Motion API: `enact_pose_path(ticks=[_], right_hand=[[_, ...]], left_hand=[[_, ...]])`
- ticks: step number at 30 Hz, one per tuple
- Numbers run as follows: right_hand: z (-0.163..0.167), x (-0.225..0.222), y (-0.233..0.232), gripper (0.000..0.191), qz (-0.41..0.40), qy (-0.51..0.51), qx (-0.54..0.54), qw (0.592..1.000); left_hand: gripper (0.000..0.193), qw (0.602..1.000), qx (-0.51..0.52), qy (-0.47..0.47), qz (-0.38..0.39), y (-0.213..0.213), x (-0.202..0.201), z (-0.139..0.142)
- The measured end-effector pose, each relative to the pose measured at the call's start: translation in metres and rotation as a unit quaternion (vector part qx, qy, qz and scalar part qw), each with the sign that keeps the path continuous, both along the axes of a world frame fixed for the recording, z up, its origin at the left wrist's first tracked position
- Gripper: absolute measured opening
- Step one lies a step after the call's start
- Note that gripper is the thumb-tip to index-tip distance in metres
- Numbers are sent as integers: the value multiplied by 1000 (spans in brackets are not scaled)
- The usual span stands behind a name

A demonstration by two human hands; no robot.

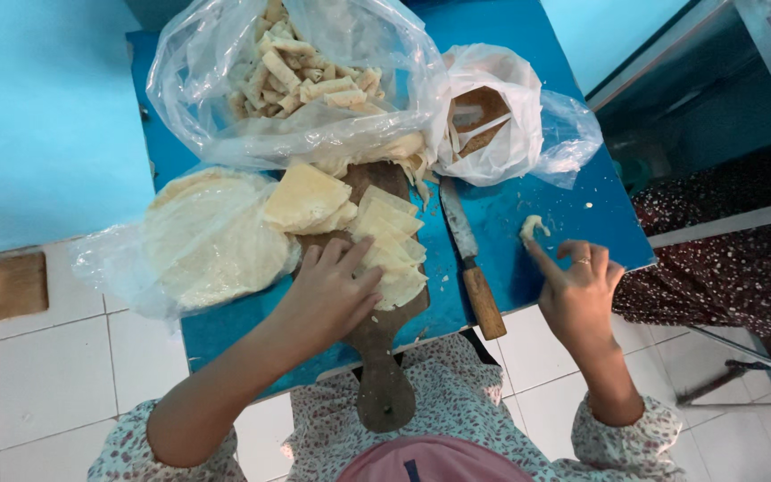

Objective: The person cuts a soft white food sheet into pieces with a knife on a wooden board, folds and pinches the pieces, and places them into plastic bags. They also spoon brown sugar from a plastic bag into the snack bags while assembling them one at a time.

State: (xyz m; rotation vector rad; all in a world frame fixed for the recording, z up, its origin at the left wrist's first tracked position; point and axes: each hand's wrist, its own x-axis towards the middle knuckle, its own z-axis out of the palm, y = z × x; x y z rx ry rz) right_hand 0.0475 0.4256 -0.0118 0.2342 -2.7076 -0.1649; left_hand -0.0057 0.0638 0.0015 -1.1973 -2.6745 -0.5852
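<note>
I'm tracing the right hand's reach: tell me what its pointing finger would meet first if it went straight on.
Probably the dough lump: the right hand points its finger up-left at it, the tip just short. Depth is unclear.

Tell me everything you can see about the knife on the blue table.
The knife lies flat on the blue table, between the wooden cutting board and the right hand, touching neither hand. Its worn, dull metal blade points away from the person; its brown wooden handle reaches the table's near edge.
</note>
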Motion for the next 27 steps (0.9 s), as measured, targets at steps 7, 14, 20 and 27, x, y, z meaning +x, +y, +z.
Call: enact_pose_path(ticks=[7, 14, 20, 27], right_hand=[[6, -2, -2, 57, -12, -18, -39, 999], [32, -43, -41, 60, 193, -71, -235, 950], [25, -96, -127, 67, 304, -72, -81, 947], [14, -109, -157, 64, 322, 9, 67, 944]], left_hand=[[32, 1000, 0, 3, -7, -3, 1, 1], [27, 1000, 7, -19, 3, -10, 2, -4], [28, 1000, 20, -9, 1, -20, 4, -9], [29, 1000, 16, -8, 4, -30, 1, -14]])
